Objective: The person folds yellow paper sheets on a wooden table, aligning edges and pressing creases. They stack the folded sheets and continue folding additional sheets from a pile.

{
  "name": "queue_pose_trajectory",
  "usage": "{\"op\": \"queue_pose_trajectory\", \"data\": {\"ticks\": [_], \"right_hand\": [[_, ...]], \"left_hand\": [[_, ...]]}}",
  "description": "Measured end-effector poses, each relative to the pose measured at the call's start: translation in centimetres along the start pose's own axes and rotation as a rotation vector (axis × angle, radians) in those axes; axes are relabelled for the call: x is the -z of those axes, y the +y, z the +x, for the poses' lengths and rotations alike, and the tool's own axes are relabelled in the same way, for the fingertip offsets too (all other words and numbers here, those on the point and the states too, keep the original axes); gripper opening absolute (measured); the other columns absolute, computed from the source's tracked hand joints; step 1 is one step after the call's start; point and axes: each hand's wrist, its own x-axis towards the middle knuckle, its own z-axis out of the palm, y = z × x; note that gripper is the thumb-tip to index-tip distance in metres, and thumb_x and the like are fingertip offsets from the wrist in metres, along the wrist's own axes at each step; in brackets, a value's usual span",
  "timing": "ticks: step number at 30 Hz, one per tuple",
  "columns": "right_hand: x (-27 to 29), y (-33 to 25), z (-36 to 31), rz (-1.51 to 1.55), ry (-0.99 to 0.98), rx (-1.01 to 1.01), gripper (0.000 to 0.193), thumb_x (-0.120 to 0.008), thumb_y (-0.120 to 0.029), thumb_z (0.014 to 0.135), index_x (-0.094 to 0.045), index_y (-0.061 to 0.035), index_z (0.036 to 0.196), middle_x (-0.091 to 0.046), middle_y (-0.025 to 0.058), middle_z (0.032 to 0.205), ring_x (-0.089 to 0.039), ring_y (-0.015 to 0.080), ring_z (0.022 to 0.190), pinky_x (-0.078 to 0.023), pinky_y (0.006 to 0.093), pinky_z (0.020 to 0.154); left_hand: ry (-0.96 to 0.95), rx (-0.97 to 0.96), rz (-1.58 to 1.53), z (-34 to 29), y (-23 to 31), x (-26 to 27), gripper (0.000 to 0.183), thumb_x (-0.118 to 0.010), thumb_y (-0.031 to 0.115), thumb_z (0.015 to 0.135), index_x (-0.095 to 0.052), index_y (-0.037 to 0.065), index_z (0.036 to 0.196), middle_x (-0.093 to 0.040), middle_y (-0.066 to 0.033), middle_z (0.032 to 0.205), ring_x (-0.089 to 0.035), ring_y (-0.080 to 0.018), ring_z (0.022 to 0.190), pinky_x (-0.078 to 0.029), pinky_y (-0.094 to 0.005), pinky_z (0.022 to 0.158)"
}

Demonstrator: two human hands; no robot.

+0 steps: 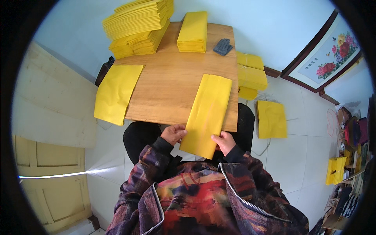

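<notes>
A folded yellow paper sheet point(207, 113) lies lengthwise at the table's near right edge, its lower end hanging over towards me. My left hand point(174, 134) grips its left side near the bottom, fingers curled at the edge. On the opposite side my right hand point(225, 142) pinches the lower right edge, thumb on top and fingers underneath. A wider yellow sheet point(119, 94) rests flat at the table's left edge and partly overhangs it.
On the wooden table point(168, 88), a tall pile of folded yellow paper point(137, 23) stands back left, with a neat stack point(192, 33) beside it. A grey knitted item point(223, 47) lies back right. Yellow bundles point(252, 76) and a square yellow stack point(272, 119) stand right of the table.
</notes>
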Motion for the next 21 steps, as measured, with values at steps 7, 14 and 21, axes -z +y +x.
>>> {"op": "queue_pose_trajectory", "data": {"ticks": [7, 14, 21], "right_hand": [[0.9, -0.6, -1.8, -0.508, 0.167, 0.277, 0.03, -0.065, -0.008, 0.081, -0.056, 0.0042, 0.107, -0.064, 0.0078, 0.096, -0.061, 0.0128, 0.085, -0.049, 0.0284, 0.076], [0.3, -4.8, -3.4, -0.403, 0.101, 0.469, 0.031, -0.062, -0.003, 0.082, -0.051, 0.0032, 0.11, -0.061, 0.0073, 0.097, -0.059, 0.0116, 0.087, -0.048, 0.0276, 0.078], [-1.0, -14.3, 5.3, -0.359, -0.014, 0.662, 0.031, -0.065, -0.008, 0.082, -0.052, 0.0047, 0.106, -0.063, 0.012, 0.092, -0.06, 0.015, 0.084, -0.05, 0.0305, 0.074]], "left_hand": [[-0.118, -0.061, -0.152, 1.0, 0.4, -4.3, 0.038, -0.065, 0.01, 0.088, -0.056, 0.003, 0.124, -0.068, -0.0039, 0.104, -0.066, -0.0126, 0.085, -0.054, -0.0272, 0.072], [-0.172, -0.211, -0.252, 0.5, 3.5, -5.9, 0.049, -0.06, -0.001, 0.084, -0.047, 0.003, 0.131, -0.06, -0.0066, 0.122, -0.058, -0.0164, 0.11, -0.045, -0.0336, 0.097], [-0.083, -0.379, -0.014, 7.5, 12.9, -0.9, 0.045, -0.061, 0.001, 0.085, -0.05, 0.0, 0.129, -0.06, -0.0076, 0.122, -0.058, -0.0166, 0.109, -0.046, -0.0323, 0.095]]}}
